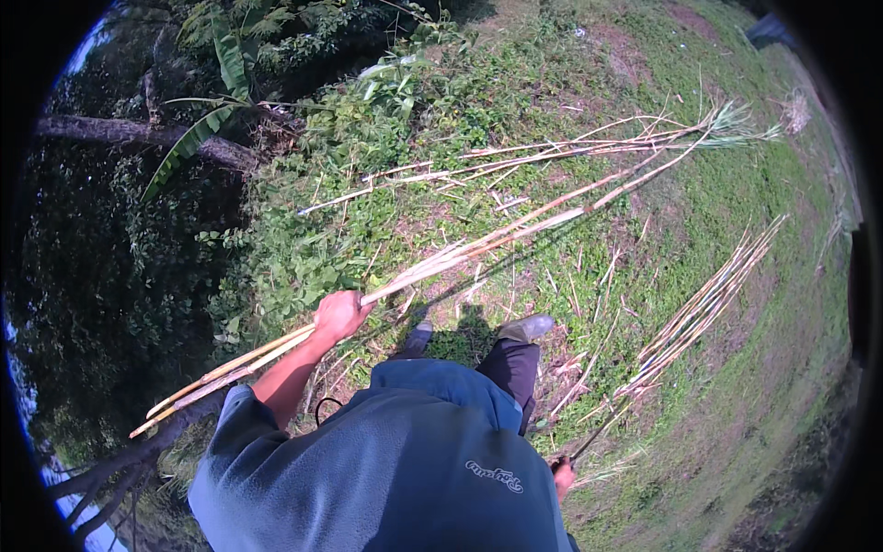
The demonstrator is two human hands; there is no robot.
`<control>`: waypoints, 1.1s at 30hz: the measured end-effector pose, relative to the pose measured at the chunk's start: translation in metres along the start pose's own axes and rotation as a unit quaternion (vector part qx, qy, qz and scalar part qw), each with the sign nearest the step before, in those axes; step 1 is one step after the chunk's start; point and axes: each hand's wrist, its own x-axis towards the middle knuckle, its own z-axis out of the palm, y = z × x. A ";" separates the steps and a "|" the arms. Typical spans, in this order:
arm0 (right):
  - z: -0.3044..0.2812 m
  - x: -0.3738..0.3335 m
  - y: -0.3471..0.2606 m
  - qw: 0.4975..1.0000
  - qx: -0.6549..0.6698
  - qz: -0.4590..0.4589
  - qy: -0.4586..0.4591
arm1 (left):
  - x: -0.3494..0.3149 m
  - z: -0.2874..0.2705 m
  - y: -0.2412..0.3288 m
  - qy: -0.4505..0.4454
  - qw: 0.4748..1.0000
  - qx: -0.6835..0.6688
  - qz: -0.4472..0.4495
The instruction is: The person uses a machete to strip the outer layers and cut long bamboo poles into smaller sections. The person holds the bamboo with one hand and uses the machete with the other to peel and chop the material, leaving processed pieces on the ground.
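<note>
My left hand [340, 316] is closed round a few long pale cane stalks [460, 253]. Their thick ends stick out behind the hand to the lower left. The stalks slant away to the upper right, where their tips meet green leaves [731, 124] on the ground. Low at the right side of my body, my right hand [563, 474] grips a machete [600, 432] by its handle. Its narrow dark blade points up and right, toward a pile of cut stalks [704, 322]. Part of this hand is hidden by my sleeve and body.
More stalks [515, 156] lie beyond the held ones on the grass [589, 267]. Leafy plants and a fallen trunk [138, 132] stand at the left, with bare dark branches [120, 469] below them. My boot [526, 328] rests among loose stalk scraps.
</note>
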 end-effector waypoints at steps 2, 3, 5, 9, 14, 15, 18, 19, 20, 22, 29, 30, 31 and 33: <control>0.031 0.008 0.010 0.994 -0.091 -0.057 -0.033 | -0.034 0.021 -0.079 -0.027 0.999 0.011 -0.023; 0.043 -0.001 -0.005 0.983 -0.157 -0.073 -0.057 | -0.054 0.025 -0.108 -0.067 0.996 0.017 -0.058; 0.052 -0.025 -0.039 0.952 -0.271 -0.106 -0.096 | -0.097 0.045 -0.160 -0.075 0.994 0.003 -0.083; 0.054 -0.106 -0.118 0.959 -0.042 -0.207 -0.191 | -0.166 0.109 -0.247 -0.106 0.983 0.031 -0.145; 0.072 -0.068 -0.194 0.896 -0.144 -0.355 -0.226 | -0.210 0.149 -0.293 -0.197 0.951 0.006 -0.236; 0.083 -0.085 -0.225 0.873 -0.252 -0.326 -0.262 | -0.228 0.186 -0.317 -0.138 0.978 0.039 -0.154; 0.096 -0.062 -0.248 0.825 -0.277 -0.441 -0.217 | -0.241 0.162 -0.317 -0.055 0.990 0.078 -0.101; 0.103 -0.072 -0.253 0.820 -0.260 -0.458 -0.226 | -0.245 0.162 -0.323 0.028 0.993 0.098 -0.052; 0.108 -0.082 -0.253 0.827 -0.197 -0.440 -0.291 | -0.243 0.142 -0.321 -0.052 0.992 0.060 -0.093; 0.116 -0.138 -0.250 0.819 -0.124 -0.419 -0.372 | -0.251 0.150 -0.339 0.097 0.993 0.063 -0.032; 0.100 -0.245 -0.138 0.873 -0.106 -0.396 -0.265 | -0.291 0.030 -0.321 0.299 0.951 0.054 0.055; 0.100 -0.264 -0.128 0.877 -0.009 -0.382 -0.290 | -0.299 0.015 -0.310 0.321 0.943 0.051 0.071; 0.099 -0.287 -0.124 0.871 0.090 -0.369 -0.313 | -0.305 0.003 -0.300 0.334 0.937 0.052 0.093; 0.096 -0.308 -0.130 0.827 0.266 -0.343 -0.356 | -0.318 -0.007 -0.279 0.354 0.926 0.043 0.125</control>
